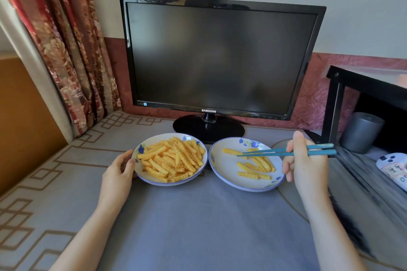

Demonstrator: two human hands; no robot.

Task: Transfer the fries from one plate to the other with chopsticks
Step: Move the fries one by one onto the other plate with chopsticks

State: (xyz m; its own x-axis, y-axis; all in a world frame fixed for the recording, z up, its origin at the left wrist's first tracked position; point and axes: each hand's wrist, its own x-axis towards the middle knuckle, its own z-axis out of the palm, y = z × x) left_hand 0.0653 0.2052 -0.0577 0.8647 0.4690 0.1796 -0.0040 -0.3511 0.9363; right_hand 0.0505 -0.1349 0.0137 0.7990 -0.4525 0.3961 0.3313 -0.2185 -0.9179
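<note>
Where grey cloth (198, 215) bears plates (171, 183), dark monitor (215, 55), floral curtain (72, 50)

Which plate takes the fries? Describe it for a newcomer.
Find the black monitor; two flowered plates sit before its stand. The receiving plate is the right one, under the blue chopsticks. It holds only a few scattered fries, while the left plate is heaped.
</note>
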